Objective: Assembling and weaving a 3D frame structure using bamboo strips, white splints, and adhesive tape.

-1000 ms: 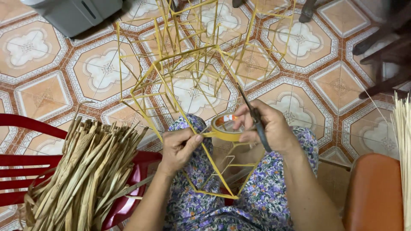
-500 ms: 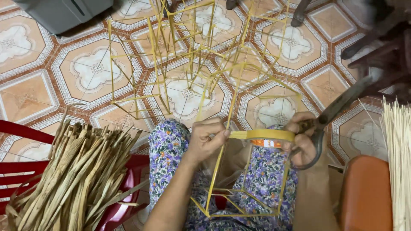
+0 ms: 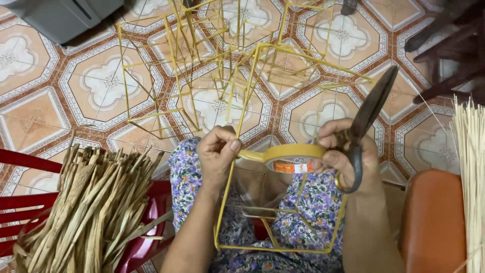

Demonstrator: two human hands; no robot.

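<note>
Both-handed: left hand (image 3: 218,151) pinching tape strip (image 3: 251,155), right hand (image 3: 348,156) gripping tape roll (image 3: 295,151), scissors (image 3: 366,121).

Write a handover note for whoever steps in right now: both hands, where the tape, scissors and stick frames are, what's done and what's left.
Left hand: pinches the pulled-out end of the tape against a yellow stick of the lap frame.
Right hand: holds the tape roll and the scissors, blades closed, pointing up.
Around: finished stick frames stand on the tiled floor; dried strips lie on the red chair to the left; pale sticks stand at right.
Done: several frames assembled, tape drawn out.
Left: tape strip not yet cut; whether the joint is wrapped cannot be seen.
</note>
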